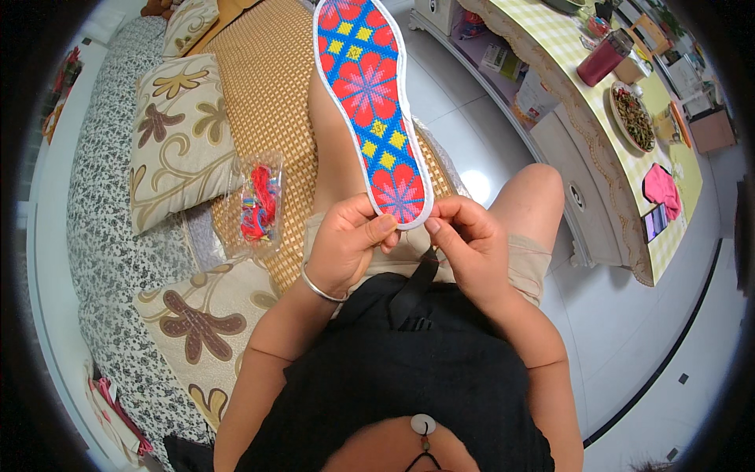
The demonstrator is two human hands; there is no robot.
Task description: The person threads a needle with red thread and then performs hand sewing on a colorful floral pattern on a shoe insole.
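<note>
An embroidered insole (366,86) with a white edge, red flowers, blue bands and yellow diamonds is held up in front of me, its heel end toward my body. My left hand (354,240) grips the heel's left side, thumb on the patterned face and the other fingers behind. At the heel's lower right edge, my right hand (472,240) is closed, thumb and forefinger pinched against the white border. Whether a needle or thread is between those fingertips is too small to tell. A dark strap (415,289) hangs below the hands.
To the left, a clear packet of red and coloured thread (259,204) lies on the woven seat mat (255,86), beside patterned cushions (185,141). On the right, a table with a checked cloth (562,47) bears a dark red flask (604,59), a plate of food (631,118), a pink cloth (661,185) and a phone (654,223).
</note>
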